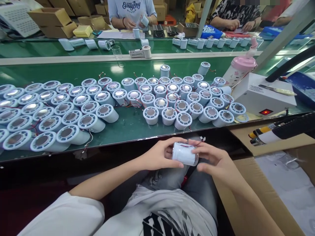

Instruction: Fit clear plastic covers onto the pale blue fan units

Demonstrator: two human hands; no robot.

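Note:
Over my lap, off the near edge of the bench, I hold a light-blue cylindrical housing (pixel 184 154) lying on its side. A clear rim shows at its right end, and thin wires stick up behind it. My left hand (pixel 163 154) is wrapped round the left end, thumb along the underside. The fingers of my right hand (pixel 216 159) touch the top right of the housing, with the thumb just off its right end. Beyond my hands, several similar light-blue housings (pixel 183 120) with round metallic centres and red wires stand on the green bench (pixel 128 126).
A pink-lidded bottle (pixel 243 65) and a white box with a lit red switch (pixel 265 95) stand at the right. Below them are a black-sleeved tool (pixel 275 131) and an open carton (pixel 246 173). Across the bench, a co-worker (pixel 133 16) handles a similar light-blue part.

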